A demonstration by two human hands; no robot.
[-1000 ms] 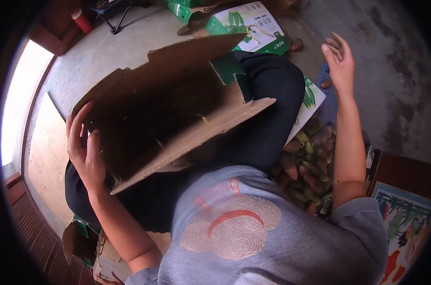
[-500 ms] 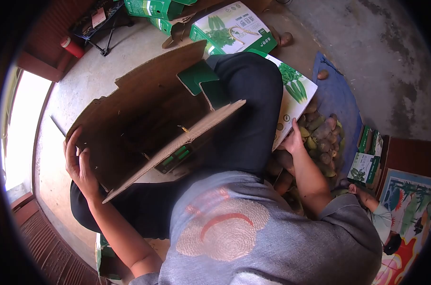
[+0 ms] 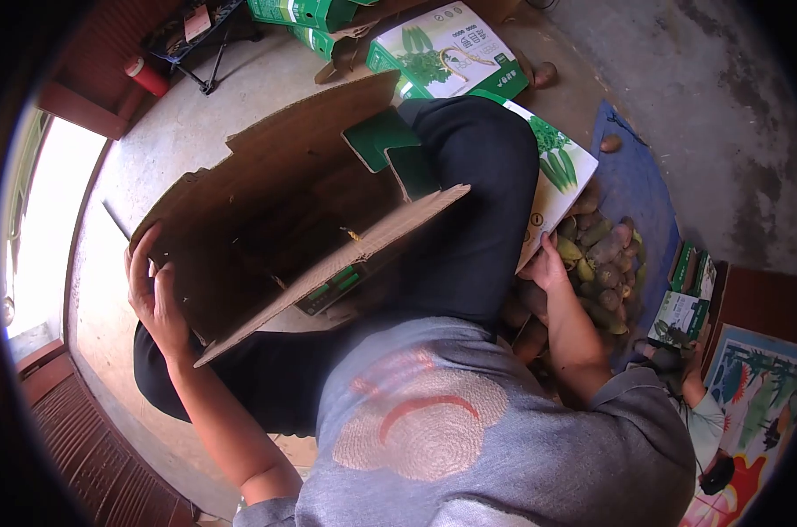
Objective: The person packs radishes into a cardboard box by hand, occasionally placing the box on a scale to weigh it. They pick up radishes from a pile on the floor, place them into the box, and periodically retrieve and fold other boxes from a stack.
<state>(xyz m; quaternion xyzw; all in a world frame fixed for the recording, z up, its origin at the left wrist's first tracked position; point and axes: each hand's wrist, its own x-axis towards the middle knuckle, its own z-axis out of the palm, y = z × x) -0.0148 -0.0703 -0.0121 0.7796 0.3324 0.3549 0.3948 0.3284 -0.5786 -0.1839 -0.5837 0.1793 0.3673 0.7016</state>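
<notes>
An open cardboard box (image 3: pixel 280 198), brown inside with a green flap, tilts between my legs. My left hand (image 3: pixel 159 303) is closed on its left edge, fingers outside and thumb toward the opening. Below the near flap shows a device with a green display (image 3: pixel 335 288), mostly covered. My right hand (image 3: pixel 550 265) grips the lower edge of a white-and-green carton (image 3: pixel 561 167) printed with long green vegetables, beside my right knee. Part of this carton is hidden behind my leg. Close to that hand lies a heap of brownish, round vegetables (image 3: pixel 609 272), some greenish.
A blue sheet (image 3: pixel 640 167) lies under the heap. Another printed carton (image 3: pixel 447 53) and green cartons (image 3: pixel 302 13) stand ahead. Upper left are a red bottle (image 3: pixel 146 76) and a folding stool (image 3: pixel 196 39). At right, another person's hand (image 3: pixel 693 379) is near small cartons (image 3: pixel 680 312).
The view has shifted slightly, so the surroundings sit farther right. Both my hands keep their holds on the box and carton. The other person's hand at the right has moved a little.
</notes>
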